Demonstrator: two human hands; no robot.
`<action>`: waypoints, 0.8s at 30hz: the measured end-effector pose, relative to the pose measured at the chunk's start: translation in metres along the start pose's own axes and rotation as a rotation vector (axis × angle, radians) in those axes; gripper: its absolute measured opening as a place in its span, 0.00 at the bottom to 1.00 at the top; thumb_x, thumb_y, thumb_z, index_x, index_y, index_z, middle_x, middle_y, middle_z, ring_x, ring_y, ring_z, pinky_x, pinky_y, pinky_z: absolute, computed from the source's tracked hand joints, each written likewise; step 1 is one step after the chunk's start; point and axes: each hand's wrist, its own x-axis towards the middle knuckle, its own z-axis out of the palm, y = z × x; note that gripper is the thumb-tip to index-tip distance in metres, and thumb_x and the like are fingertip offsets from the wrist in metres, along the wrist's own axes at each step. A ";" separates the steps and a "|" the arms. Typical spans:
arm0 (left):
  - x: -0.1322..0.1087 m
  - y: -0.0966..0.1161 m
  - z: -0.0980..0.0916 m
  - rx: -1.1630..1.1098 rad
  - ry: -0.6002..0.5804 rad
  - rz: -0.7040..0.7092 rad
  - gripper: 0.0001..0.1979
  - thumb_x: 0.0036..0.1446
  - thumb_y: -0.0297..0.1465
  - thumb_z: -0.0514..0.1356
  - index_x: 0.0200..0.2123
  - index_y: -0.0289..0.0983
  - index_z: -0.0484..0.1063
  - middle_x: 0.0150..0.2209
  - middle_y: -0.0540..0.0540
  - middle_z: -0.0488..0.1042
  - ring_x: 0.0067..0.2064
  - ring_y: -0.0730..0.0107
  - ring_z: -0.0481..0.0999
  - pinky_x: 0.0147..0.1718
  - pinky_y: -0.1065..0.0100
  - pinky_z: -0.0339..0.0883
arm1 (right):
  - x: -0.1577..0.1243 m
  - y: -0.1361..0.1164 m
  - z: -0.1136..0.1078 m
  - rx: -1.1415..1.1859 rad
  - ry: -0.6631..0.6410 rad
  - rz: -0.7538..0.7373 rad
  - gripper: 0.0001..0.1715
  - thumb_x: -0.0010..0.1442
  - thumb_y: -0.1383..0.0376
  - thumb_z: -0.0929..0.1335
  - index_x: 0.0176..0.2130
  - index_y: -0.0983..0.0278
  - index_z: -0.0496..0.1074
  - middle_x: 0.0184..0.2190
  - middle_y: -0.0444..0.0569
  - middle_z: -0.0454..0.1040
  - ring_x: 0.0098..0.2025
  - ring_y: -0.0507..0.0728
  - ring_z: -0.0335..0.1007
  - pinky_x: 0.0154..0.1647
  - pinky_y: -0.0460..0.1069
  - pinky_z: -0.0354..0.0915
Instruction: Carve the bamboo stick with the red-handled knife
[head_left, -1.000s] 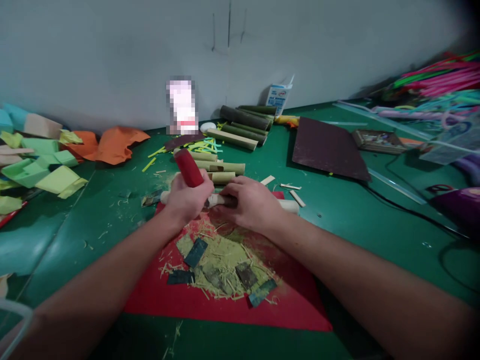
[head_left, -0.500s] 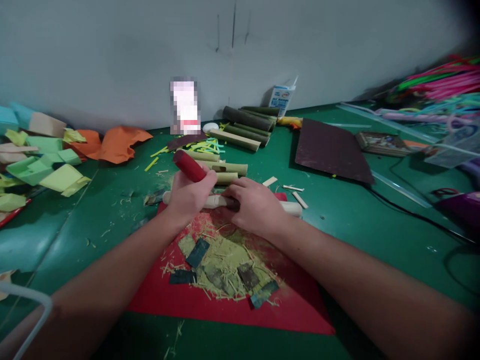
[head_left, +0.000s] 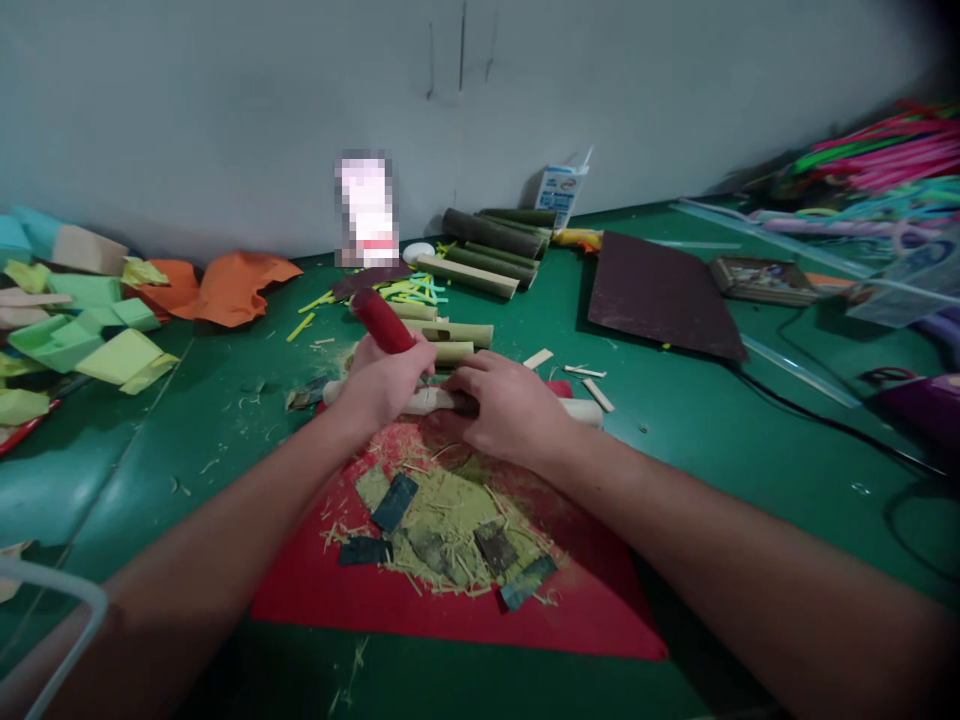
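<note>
My left hand (head_left: 384, 372) is closed around the thick red handle (head_left: 381, 322) of a tool, which leans up and to the left. Only a thin bit of its tip shows beneath the fingers, touching or just above a pale, peeled bamboo stick (head_left: 429, 402); its exact kind is hidden. My right hand (head_left: 511, 405) grips that stick and presses it down, with a dark patch or piece at the fingertips. The stick lies crosswise at the top of a red mat (head_left: 315, 600), where bamboo shavings (head_left: 457, 500) and dark green strips (head_left: 395, 502) lie heaped.
Cut bamboo tubes (head_left: 487, 250) lie beyond my hands, near a blurred upright screen (head_left: 367, 210) and a drink carton (head_left: 561, 195). Folded paper (head_left: 82, 310) sits left. A dark brown board (head_left: 660, 300), a small tray (head_left: 761, 280) and a cable (head_left: 817, 412) are right.
The red handle has tipped slightly more upright in my left hand, and its thin tip now shows by the stick. My right hand stays on the stick. The view has shifted a little.
</note>
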 end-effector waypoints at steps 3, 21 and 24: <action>0.000 0.002 -0.004 -0.038 -0.043 -0.015 0.10 0.44 0.30 0.58 0.13 0.39 0.64 0.18 0.49 0.61 0.23 0.70 0.61 0.21 0.67 0.52 | 0.000 0.000 0.001 -0.003 0.013 -0.010 0.11 0.56 0.59 0.72 0.34 0.66 0.76 0.34 0.51 0.74 0.37 0.57 0.66 0.37 0.51 0.59; 0.000 0.000 0.005 -0.056 0.102 0.000 0.11 0.47 0.29 0.60 0.15 0.39 0.66 0.20 0.50 0.67 0.27 0.68 0.68 0.27 0.65 0.64 | 0.000 0.002 0.000 -0.013 0.022 -0.007 0.09 0.55 0.62 0.71 0.34 0.66 0.75 0.34 0.51 0.74 0.38 0.57 0.66 0.36 0.50 0.57; 0.000 -0.001 0.005 -0.047 0.090 0.002 0.10 0.47 0.30 0.60 0.16 0.39 0.66 0.21 0.50 0.67 0.28 0.68 0.68 0.28 0.66 0.66 | 0.000 0.002 0.000 -0.020 0.031 -0.015 0.08 0.54 0.63 0.71 0.33 0.66 0.75 0.34 0.51 0.74 0.38 0.57 0.66 0.36 0.50 0.56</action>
